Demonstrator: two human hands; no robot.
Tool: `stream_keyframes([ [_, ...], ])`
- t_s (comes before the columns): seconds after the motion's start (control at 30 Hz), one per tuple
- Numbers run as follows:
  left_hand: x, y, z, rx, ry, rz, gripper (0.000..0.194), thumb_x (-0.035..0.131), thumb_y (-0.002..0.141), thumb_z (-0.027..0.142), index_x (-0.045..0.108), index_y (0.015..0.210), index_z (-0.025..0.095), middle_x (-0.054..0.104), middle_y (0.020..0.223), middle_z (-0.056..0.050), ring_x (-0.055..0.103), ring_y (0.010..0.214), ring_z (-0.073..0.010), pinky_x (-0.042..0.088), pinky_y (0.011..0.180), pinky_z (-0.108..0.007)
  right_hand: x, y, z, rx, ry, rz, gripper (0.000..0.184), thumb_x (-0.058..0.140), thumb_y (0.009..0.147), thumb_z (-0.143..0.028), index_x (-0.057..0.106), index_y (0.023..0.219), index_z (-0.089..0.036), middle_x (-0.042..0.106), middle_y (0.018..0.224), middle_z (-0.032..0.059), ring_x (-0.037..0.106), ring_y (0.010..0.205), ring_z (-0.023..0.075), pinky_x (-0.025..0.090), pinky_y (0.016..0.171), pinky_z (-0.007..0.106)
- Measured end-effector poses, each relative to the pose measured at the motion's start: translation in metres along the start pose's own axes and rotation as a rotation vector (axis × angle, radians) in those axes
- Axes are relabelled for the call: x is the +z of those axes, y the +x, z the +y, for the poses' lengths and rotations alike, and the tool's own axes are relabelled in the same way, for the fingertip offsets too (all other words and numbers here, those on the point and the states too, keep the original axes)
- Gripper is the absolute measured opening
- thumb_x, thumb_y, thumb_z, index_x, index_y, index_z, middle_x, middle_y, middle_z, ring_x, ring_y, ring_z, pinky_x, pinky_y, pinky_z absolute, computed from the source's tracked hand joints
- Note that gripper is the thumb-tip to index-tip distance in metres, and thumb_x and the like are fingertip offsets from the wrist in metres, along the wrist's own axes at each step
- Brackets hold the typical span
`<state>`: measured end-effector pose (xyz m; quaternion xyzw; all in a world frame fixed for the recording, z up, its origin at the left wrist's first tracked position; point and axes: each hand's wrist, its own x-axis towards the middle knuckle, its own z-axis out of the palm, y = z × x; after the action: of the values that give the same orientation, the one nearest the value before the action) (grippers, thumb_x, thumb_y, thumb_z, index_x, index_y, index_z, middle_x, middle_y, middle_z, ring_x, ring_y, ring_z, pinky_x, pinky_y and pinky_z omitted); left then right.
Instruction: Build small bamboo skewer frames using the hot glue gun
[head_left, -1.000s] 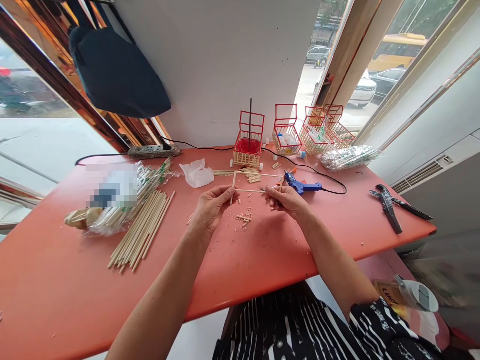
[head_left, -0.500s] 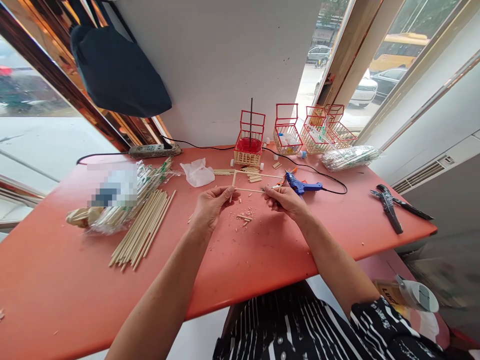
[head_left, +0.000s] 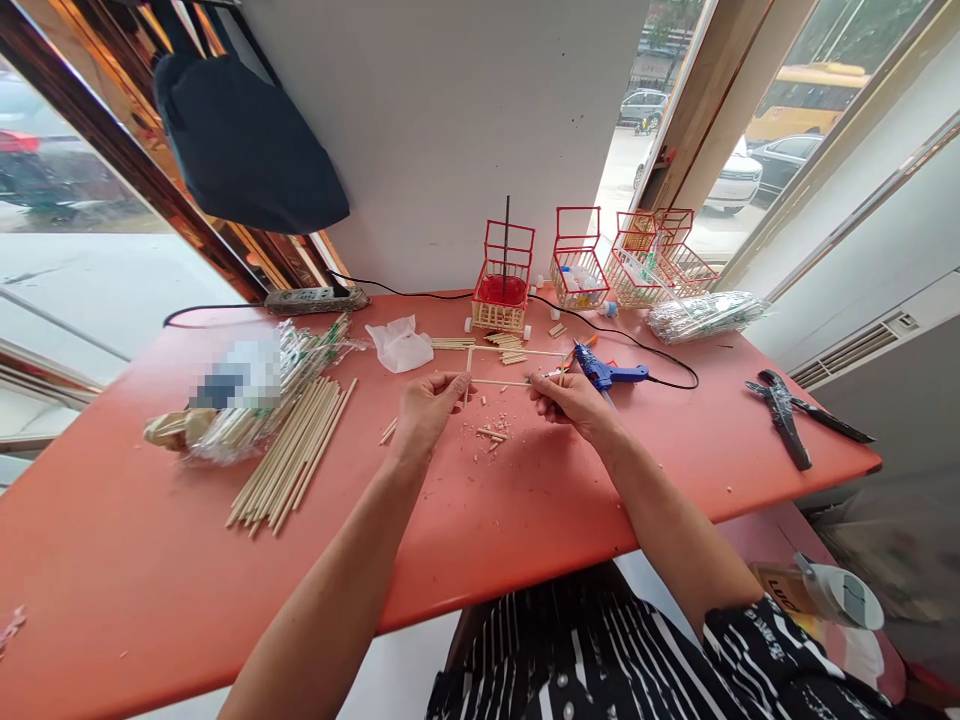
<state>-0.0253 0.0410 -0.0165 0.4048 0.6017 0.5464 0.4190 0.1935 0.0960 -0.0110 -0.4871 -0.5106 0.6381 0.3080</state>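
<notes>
A thin wooden stick frame point(head_left: 499, 382), roughly rectangular, is held up between my two hands over the table. My left hand point(head_left: 431, 405) pinches its near left corner between thumb and fingers. At the near right corner my right hand point(head_left: 562, 395) grips it, with the fingers curled and partly hidden. Beneath the frame lie short stick offcuts point(head_left: 491, 435) and small crumbs. A blue glue gun point(head_left: 611, 373) rests just beyond my right hand, its cable running back. Short cut sticks point(head_left: 510, 345) lie behind the frame.
Long wooden sticks point(head_left: 296, 455) and bagged sticks point(head_left: 255, 400) lie at left. Small stick carts with red rims, one point(head_left: 501, 290) in the middle, stand along the back. Black-handled cutters point(head_left: 784, 415) lie at right. A white plastic piece point(head_left: 400, 345) and a power strip point(head_left: 315, 298) are behind.
The whole view has shifted slightly, so things appear a little further right. Both hands keep the same hold on the stick frame.
</notes>
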Motion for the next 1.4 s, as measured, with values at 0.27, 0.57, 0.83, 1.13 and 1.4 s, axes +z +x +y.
stream_keyframes([
  [0.27, 0.003, -0.003, 0.002, 0.163, 0.327, 0.137, 0.025, 0.067, 0.074, 0.036, 0.074, 0.058, 0.019, 0.066, 0.054, -0.001, 0.049, 0.050, -0.0130, 0.035, 0.053, -0.026, 0.005, -0.005, -0.006, -0.026, -0.039, -0.026, 0.050, 0.081, 0.067, -0.062, 0.065, 0.061, -0.014, 0.062, 0.048, 0.0009, 0.048, 0.036, 0.0049, 0.024, 0.034, 0.016],
  [0.57, -0.002, 0.000, 0.005, 0.059, -0.067, -0.002, 0.038, 0.081, 0.066, 0.050, 0.079, 0.083, 0.016, 0.076, 0.073, -0.008, 0.069, 0.069, -0.0194, 0.052, 0.067, -0.029, -0.001, -0.002, -0.003, -0.024, -0.029, -0.041, 0.051, 0.079, 0.068, -0.063, 0.068, 0.066, -0.014, 0.064, 0.052, 0.0011, 0.049, 0.039, 0.0050, 0.027, 0.035, 0.016],
  [0.83, 0.000, 0.001, 0.004, -0.003, -0.192, -0.019, 0.047, 0.092, 0.049, 0.049, 0.075, 0.075, 0.013, 0.074, 0.066, -0.008, 0.071, 0.065, -0.0199, 0.056, 0.070, -0.033, -0.001, -0.002, -0.002, -0.032, -0.034, -0.075, 0.053, 0.080, 0.065, -0.066, 0.067, 0.065, -0.014, 0.063, 0.051, 0.0009, 0.048, 0.038, 0.0047, 0.025, 0.036, 0.016],
  [1.13, 0.002, -0.001, 0.007, -0.033, -0.398, 0.055, 0.048, 0.094, 0.045, 0.045, 0.073, 0.076, 0.014, 0.073, 0.069, -0.005, 0.071, 0.070, -0.0186, 0.055, 0.073, -0.032, 0.005, -0.009, -0.007, -0.176, 0.086, -0.132, 0.058, 0.077, 0.069, -0.066, 0.076, 0.103, -0.018, 0.075, 0.089, 0.0084, 0.058, 0.062, 0.0091, 0.034, 0.044, 0.017],
  [1.4, 0.033, -0.024, 0.005, -0.106, -0.422, -0.098, 0.050, 0.092, 0.048, 0.050, 0.075, 0.078, 0.014, 0.075, 0.073, -0.008, 0.071, 0.072, -0.0195, 0.054, 0.077, -0.034, 0.023, -0.013, -0.001, -0.341, -0.053, -0.115, 0.048, 0.068, 0.078, -0.063, 0.079, 0.091, -0.018, 0.075, 0.088, 0.0086, 0.062, 0.068, 0.0129, 0.038, 0.049, 0.020],
])
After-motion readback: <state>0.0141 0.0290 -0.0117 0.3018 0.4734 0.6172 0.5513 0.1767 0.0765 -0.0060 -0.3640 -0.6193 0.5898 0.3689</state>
